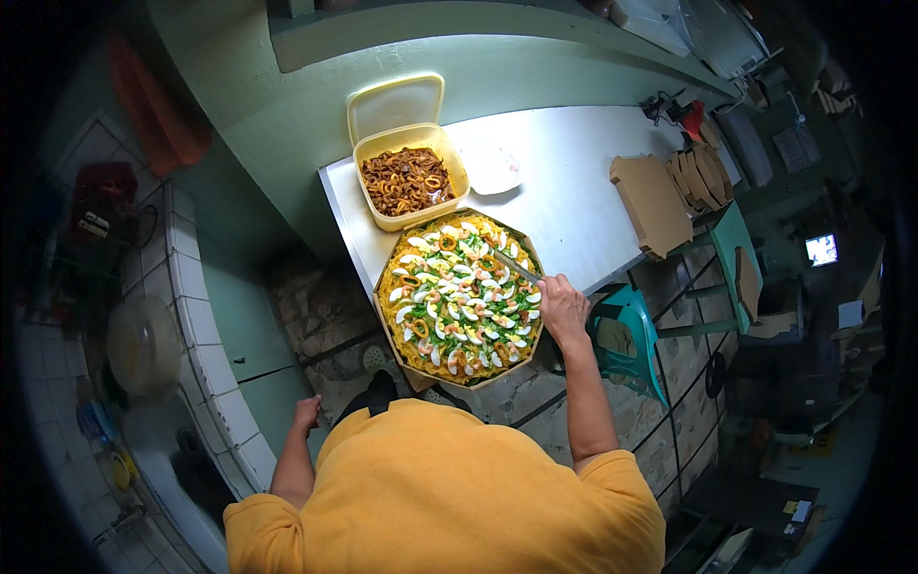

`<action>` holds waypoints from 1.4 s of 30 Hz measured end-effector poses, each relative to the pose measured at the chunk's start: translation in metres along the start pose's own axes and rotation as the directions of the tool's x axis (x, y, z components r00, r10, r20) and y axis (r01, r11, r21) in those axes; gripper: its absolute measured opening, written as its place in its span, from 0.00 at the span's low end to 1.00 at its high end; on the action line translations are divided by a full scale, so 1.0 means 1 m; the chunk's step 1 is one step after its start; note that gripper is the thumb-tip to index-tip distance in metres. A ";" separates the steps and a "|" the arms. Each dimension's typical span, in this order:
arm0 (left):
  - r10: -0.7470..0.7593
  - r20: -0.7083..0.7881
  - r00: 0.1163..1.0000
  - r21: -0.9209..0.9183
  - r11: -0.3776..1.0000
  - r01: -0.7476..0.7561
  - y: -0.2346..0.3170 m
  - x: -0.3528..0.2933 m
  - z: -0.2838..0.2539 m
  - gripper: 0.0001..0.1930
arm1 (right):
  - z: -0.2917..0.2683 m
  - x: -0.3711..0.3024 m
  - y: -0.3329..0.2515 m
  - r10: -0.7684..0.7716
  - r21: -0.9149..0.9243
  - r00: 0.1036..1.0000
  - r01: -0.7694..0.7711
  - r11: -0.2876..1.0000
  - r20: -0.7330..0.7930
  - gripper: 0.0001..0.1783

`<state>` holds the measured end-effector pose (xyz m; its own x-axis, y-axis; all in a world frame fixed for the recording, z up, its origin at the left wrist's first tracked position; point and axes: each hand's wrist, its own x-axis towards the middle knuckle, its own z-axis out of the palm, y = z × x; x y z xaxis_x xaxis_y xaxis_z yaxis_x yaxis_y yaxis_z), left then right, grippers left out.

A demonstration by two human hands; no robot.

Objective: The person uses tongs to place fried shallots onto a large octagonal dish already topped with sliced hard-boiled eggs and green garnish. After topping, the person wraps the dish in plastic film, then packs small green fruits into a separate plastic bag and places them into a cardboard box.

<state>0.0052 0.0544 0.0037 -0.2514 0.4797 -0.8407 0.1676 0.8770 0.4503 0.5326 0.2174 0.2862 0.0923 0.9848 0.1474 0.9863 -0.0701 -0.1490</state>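
Note:
My right hand (564, 308) grips a long, thin metal utensil (517, 269) by its end; its far tip reaches over the food, and I cannot tell its exact kind. Below it lies an octagonal tray (381, 308) of yellow noodles (409, 360), topped with egg slices, chopped greens, shrimp and squid rings. The tray sits at the near end of the white table (574, 143). Just behind stands an open yellow plastic tub (460, 182) of squid rings in dark brown sauce (406, 182). My left hand (306, 411) hangs low beside my body, its fingers curled, apart from the food.
A white container (492, 167) stands beside the tub, whose lid (397, 105) leans on the green wall. Flat brown cardboard pieces (652, 201) lie at the table's right. A teal plastic stool (626, 335) is right of my forearm. A tiled counter (206, 316) runs along the left.

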 end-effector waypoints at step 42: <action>-0.081 -0.069 0.994 0.018 0.996 0.082 -0.071 -0.008 -0.034 0.19 | 0.064 0.180 -0.180 -0.225 0.020 0.968 0.224 0.974 0.108 0.18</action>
<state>-0.0370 -0.0105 -0.0109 -0.3295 0.4079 -0.8515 0.1636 0.9129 0.3740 0.3630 0.4176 0.2774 -0.1474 0.9865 0.0711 0.9790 0.1557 -0.1312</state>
